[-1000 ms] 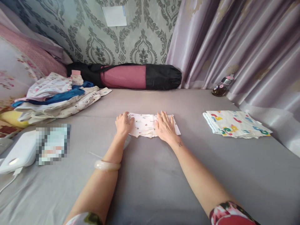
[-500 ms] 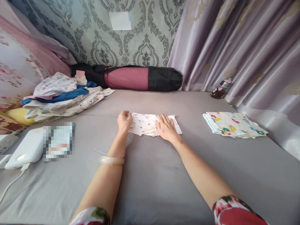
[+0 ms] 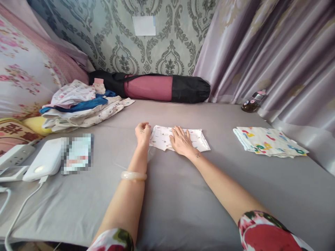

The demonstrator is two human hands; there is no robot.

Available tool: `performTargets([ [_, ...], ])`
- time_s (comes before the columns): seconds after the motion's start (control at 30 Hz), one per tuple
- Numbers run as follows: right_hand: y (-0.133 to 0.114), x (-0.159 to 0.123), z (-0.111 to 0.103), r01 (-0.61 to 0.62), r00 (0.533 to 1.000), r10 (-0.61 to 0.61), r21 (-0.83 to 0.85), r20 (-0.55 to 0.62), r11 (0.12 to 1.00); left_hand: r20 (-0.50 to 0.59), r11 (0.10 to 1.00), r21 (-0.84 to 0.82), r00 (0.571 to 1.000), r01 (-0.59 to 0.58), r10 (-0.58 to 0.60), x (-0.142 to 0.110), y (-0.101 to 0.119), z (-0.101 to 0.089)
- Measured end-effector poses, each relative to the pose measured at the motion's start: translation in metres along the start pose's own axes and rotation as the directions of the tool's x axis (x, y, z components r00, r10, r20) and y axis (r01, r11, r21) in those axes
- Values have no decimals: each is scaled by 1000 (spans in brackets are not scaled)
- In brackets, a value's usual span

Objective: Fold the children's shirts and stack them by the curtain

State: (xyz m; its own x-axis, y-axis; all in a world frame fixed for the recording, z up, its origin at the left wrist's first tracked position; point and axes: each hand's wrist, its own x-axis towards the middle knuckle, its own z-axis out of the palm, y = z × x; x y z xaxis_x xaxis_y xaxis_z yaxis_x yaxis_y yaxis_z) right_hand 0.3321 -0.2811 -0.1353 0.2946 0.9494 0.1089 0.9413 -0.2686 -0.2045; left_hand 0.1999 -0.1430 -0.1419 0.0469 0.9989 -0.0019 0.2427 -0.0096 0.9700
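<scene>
A small white garment (image 3: 163,138) with tiny printed figures lies flat on the grey sheet in front of me, with a notch in its near edge. My right hand (image 3: 181,140) rests palm down on its middle, fingers stretched out. At the garment's left edge, my left hand (image 3: 143,133) is closed with the fingers curled in. Whether a bit of the fabric is between those fingers is hidden. A pale bangle (image 3: 133,175) circles my left forearm.
Crumpled clothes (image 3: 78,104) are heaped at the left. White power bank (image 3: 47,158), power strip (image 3: 17,155) and blurred-out object (image 3: 77,153) lie nearer. Folded letter-print cloth (image 3: 269,141) and bottle (image 3: 252,101) are right; a pink-and-black rolled bag (image 3: 149,88) lies along the wall.
My left hand has curled its fingers and drawn off the garment to its left edge. My right hand has slid left over the fabric, staying flat. The view has turned slightly left.
</scene>
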Motion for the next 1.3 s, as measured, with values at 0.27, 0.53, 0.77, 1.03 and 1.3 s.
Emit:
performTargets([
  [0.27,-8,4,-12,-17,997,18,-18,68,1000,12,1000,-11,1000,2,-2,-2,2,0],
  [0.53,-31,16,-7,29,998,-30,15,59,999,18,1000,-3,1000,-24,24,2,-4,5],
  [0.77,-30,16,8,15,1000,-15,31,10,999,9,999,-38,999,-36,36,1,-4,4],
  [1.03,-39,20,2,16,999,-18,46,37,999,-12,996,-76,999,-40,40,2,-4,5],
  [1.3,-71,37,10,32,998,-37,105,48,994,-35,994,-92,997,-66,63,5,-5,6],
])
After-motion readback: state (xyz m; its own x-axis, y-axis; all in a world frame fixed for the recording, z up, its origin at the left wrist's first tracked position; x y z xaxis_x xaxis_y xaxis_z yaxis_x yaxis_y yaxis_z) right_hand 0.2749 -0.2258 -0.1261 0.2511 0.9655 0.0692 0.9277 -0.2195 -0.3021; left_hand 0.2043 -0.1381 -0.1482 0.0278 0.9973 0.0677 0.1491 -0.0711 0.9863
